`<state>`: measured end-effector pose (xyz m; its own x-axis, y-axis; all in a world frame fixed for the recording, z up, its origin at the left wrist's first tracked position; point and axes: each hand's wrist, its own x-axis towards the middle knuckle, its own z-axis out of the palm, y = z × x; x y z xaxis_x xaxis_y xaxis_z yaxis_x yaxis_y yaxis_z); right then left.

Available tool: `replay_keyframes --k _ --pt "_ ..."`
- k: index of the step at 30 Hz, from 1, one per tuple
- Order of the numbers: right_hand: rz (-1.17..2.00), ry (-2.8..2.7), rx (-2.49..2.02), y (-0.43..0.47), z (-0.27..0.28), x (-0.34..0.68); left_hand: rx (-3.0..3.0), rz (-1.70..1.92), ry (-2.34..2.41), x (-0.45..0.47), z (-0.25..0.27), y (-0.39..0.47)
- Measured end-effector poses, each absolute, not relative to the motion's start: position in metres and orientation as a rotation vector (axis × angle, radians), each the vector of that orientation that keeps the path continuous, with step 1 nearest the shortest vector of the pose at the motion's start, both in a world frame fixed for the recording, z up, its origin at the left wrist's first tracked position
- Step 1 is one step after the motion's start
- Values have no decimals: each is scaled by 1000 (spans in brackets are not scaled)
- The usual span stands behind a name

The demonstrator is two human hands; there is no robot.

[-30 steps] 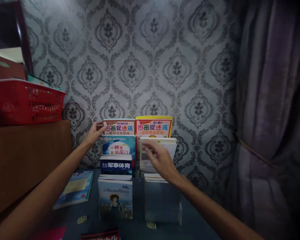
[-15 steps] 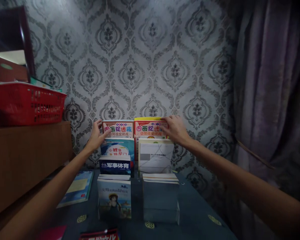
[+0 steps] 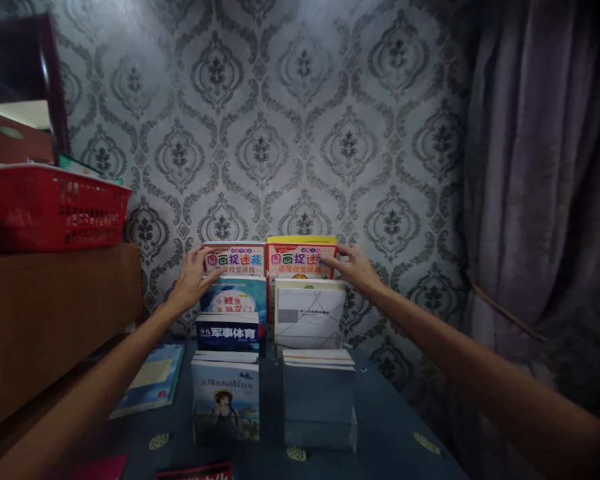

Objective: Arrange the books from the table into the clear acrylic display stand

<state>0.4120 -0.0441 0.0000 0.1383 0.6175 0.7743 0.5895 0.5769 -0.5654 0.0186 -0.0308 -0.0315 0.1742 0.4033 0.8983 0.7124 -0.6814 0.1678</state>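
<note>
Two picture books with red-and-white title covers stand upright at the back, a left picture book [image 3: 240, 258] and a right picture book [image 3: 290, 267] with a yellow one behind it. My left hand [image 3: 193, 279] pinches the left book's outer edge, its thumb across the cover. At the right book's outer edge, my right hand [image 3: 359, 268] has its thumb on the front and its fingers beside the edge. In front of them stand a blue children's book [image 3: 235, 297], a dark-blue book [image 3: 227, 332] and a white book [image 3: 313, 317]. Closest to me are a light-blue book [image 3: 225, 400] and a dark-covered book [image 3: 319, 393] in clear holders.
At the left, a red plastic basket [image 3: 90, 207] sits on a wooden cabinet [image 3: 65, 320]. A blue book [image 3: 153, 380] lies flat beside it. A red book [image 3: 195, 472] is at the table's near edge. Patterned wallpaper [image 3: 300, 133] is behind, and a curtain [image 3: 525, 200] hangs at the right.
My right hand has slid from the right book's top corner down to its side edge. My left hand sits slightly lower along the left book's edge. The books stay in place.
</note>
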Motion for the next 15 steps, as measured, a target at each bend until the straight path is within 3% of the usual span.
replay_keyframes --k 4,7,11,15 --pt "541 -1434 -930 -48 -3 404 -2179 -1512 -1077 18 -34 -29" --pt "756 -1329 -918 -49 -7 399 -2210 -1501 -1071 15 -34 -32" --pt "797 -1235 -875 -49 -7 397 -2298 -1568 -1081 15 -31 -36" --pt "758 -1098 -856 -45 -6 395 -2413 -1939 -1137 16 -27 -30"
